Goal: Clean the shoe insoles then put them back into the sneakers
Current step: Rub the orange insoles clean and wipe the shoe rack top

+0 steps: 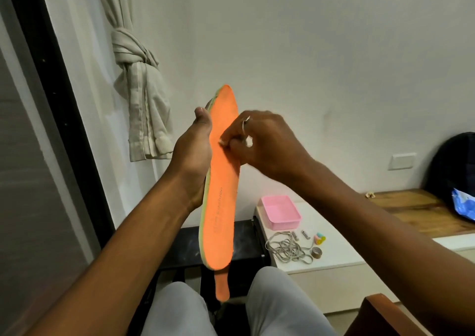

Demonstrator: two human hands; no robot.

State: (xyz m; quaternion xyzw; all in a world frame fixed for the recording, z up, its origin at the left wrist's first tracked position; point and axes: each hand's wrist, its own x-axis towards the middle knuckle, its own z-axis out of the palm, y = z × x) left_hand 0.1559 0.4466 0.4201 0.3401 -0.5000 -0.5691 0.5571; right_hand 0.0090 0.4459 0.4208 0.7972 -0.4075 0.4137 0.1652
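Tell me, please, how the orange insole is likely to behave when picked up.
Probably light: the left hand props the whole insole upright. Likely bendy, since its length curves slightly. Its matte face should not slip under the right hand.

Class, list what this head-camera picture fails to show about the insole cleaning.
1. Head view: what, if anything, the right hand holds against the insole, hidden by its curled fingers.
2. The print on the insole: too small, blurred.
3. Fingers of the left hand: behind the insole.
4. The sneakers: outside the frame.
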